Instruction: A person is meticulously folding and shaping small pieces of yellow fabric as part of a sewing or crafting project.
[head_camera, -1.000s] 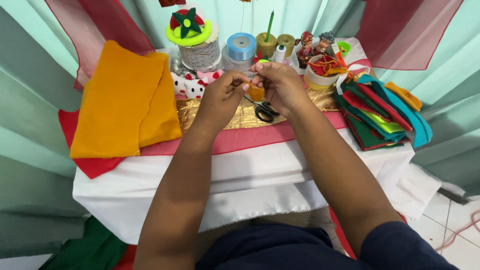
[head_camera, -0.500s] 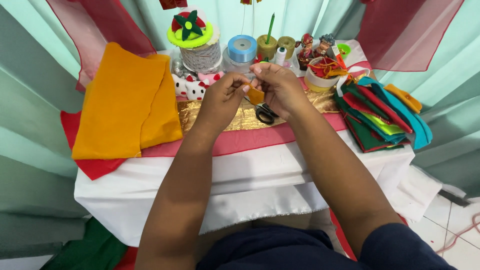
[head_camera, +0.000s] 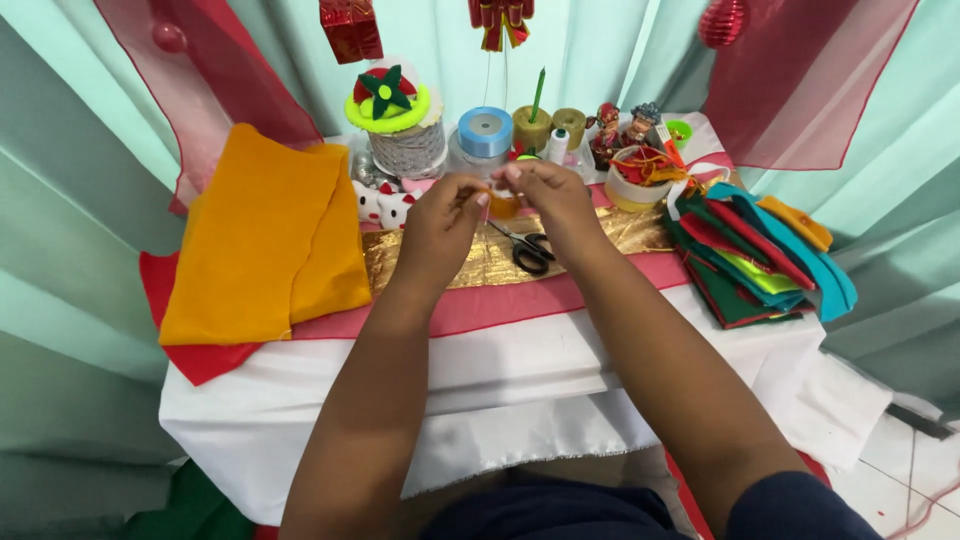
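Note:
My left hand (head_camera: 440, 228) and my right hand (head_camera: 550, 200) meet above the gold cloth (head_camera: 620, 232) at the middle of the table. Together their fingertips pinch a small orange piece (head_camera: 503, 207), mostly hidden by the fingers. Black-handled scissors (head_camera: 527, 247) lie on the gold cloth just below my right hand, untouched.
Folded orange felt (head_camera: 255, 240) lies left on red felt (head_camera: 205, 358). A stack of coloured felt sheets (head_camera: 760, 262) sits right. At the back stand a blue tape roll (head_camera: 485, 132), a lace spool topped by a felt flower (head_camera: 392, 98), figurines (head_camera: 622, 128) and a tub of scraps (head_camera: 638, 178).
Both hands have lifted slightly away from the scissors and toward the back of the table, still pinching the small orange piece. The view has tilted a little.

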